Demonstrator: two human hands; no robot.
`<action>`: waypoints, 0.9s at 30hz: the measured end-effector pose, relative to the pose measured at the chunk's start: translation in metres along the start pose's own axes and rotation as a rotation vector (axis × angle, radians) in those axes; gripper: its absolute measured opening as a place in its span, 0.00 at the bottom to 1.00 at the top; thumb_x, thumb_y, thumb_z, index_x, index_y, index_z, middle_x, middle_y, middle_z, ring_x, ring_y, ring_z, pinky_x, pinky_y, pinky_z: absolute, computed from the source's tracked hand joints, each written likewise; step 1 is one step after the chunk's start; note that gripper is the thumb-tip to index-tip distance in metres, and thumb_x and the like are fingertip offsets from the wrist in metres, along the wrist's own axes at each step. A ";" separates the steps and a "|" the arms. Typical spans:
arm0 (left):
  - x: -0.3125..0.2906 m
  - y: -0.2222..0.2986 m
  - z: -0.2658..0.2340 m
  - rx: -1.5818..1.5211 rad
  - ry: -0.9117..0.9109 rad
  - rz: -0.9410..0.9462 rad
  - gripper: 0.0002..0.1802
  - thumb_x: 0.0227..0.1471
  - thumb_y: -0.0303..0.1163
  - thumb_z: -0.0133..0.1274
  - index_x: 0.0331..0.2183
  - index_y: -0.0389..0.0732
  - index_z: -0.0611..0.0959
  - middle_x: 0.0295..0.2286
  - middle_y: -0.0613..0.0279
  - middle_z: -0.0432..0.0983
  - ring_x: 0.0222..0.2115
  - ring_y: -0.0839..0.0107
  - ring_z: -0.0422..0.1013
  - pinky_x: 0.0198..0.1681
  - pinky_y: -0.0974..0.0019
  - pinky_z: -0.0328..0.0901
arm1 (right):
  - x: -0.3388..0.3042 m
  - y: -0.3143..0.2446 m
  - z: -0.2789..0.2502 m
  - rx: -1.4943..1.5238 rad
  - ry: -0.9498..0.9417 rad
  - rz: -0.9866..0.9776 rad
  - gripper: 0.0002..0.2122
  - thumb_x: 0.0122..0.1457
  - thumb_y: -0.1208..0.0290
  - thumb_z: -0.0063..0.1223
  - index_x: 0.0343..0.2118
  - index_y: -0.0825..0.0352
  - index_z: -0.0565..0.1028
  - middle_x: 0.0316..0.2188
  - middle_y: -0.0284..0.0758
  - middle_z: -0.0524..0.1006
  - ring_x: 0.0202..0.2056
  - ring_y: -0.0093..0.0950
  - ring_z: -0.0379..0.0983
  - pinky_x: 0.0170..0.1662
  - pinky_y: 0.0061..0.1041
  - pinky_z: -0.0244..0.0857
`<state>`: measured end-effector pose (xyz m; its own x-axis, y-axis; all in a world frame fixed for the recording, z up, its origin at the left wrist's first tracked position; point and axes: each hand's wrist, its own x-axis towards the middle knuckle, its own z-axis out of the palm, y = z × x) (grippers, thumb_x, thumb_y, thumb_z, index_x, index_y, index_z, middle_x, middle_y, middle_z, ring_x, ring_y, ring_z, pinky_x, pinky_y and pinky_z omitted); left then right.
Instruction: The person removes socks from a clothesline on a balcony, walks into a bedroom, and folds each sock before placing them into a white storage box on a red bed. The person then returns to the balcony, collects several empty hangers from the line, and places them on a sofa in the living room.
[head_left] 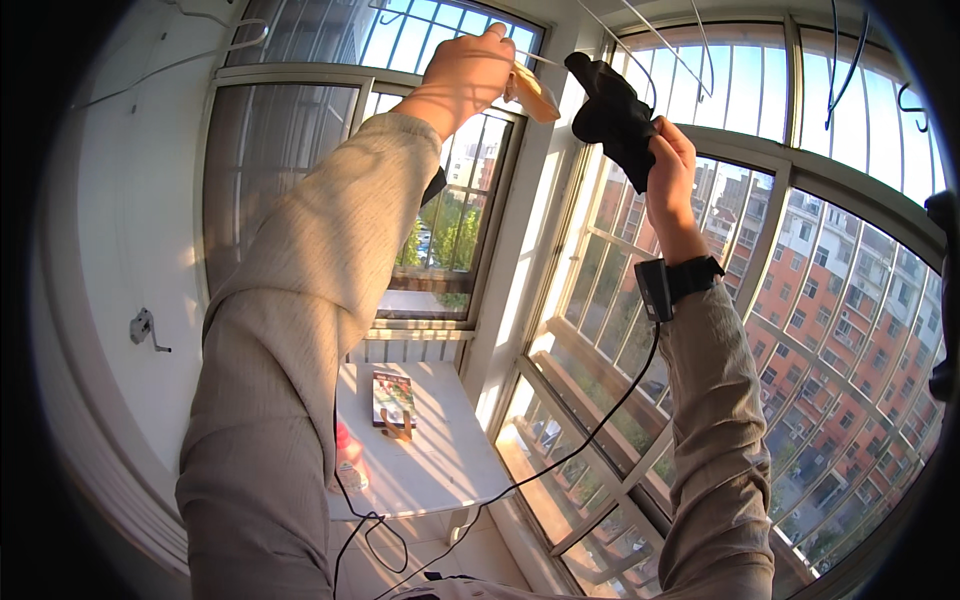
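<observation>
From my end I am making out no legible word or number. On the white worktop (450,440), a small flat packet (393,393) is lying toward the far side and showing a dark reddish band with pale, print-like marks above a multicoloured picture, too small for me to read. On its near left, a pink-topped bottle (350,467) is bearing only blurred markings.

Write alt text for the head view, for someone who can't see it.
A person's right hand holds up a black item, apparently fabric, while the left hand is raised, a tan object at its fingers, near barred windows. Below, a white table bears a pink-topped bottle and a colourful packet.
</observation>
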<state>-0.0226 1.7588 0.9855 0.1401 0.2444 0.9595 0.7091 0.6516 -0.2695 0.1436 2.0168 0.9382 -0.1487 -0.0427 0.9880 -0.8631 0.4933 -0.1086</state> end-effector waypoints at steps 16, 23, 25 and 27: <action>-0.106 0.043 -0.018 -0.498 0.242 0.186 0.16 0.45 0.20 0.66 0.37 0.43 0.81 0.52 0.65 0.79 0.37 0.53 0.83 0.37 0.57 0.77 | -0.196 -0.026 -0.042 -0.523 -0.791 0.967 0.05 0.57 0.76 0.54 0.33 0.71 0.76 0.24 0.29 0.72 0.30 0.17 0.68 0.35 0.27 0.65; -0.222 0.176 -0.014 -1.608 -0.701 -0.011 0.04 0.61 0.27 0.56 0.36 0.37 0.82 0.28 0.69 0.75 0.34 0.83 0.70 0.36 0.69 0.67 | -0.243 -0.140 -0.005 -0.251 -0.541 0.974 0.10 0.59 0.76 0.57 0.42 0.74 0.81 0.30 0.28 0.79 0.33 0.19 0.73 0.39 0.26 0.69; -0.260 0.227 -0.029 -2.116 -0.891 0.026 0.13 0.61 0.32 0.61 0.46 0.38 0.81 0.38 0.65 0.80 0.42 0.77 0.75 0.44 0.67 0.69 | -0.260 -0.185 0.008 -0.473 -0.548 0.911 0.18 0.56 0.71 0.64 0.51 0.68 0.82 0.32 0.34 0.83 0.34 0.22 0.74 0.41 0.30 0.70; -0.297 0.259 -0.053 -2.255 -1.471 -0.459 0.19 0.60 0.31 0.65 0.51 0.41 0.80 0.42 0.68 0.80 0.45 0.76 0.75 0.46 0.69 0.70 | -0.281 -0.232 0.022 -0.684 -0.443 0.897 0.15 0.54 0.70 0.66 0.44 0.69 0.82 0.32 0.42 0.83 0.35 0.32 0.79 0.42 0.34 0.72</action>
<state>0.1561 1.8162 0.6351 0.2789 0.9524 0.1231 -0.0194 -0.1226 0.9923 0.3751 1.8951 0.6833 -0.8309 0.3220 0.4537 0.0447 0.8515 -0.5225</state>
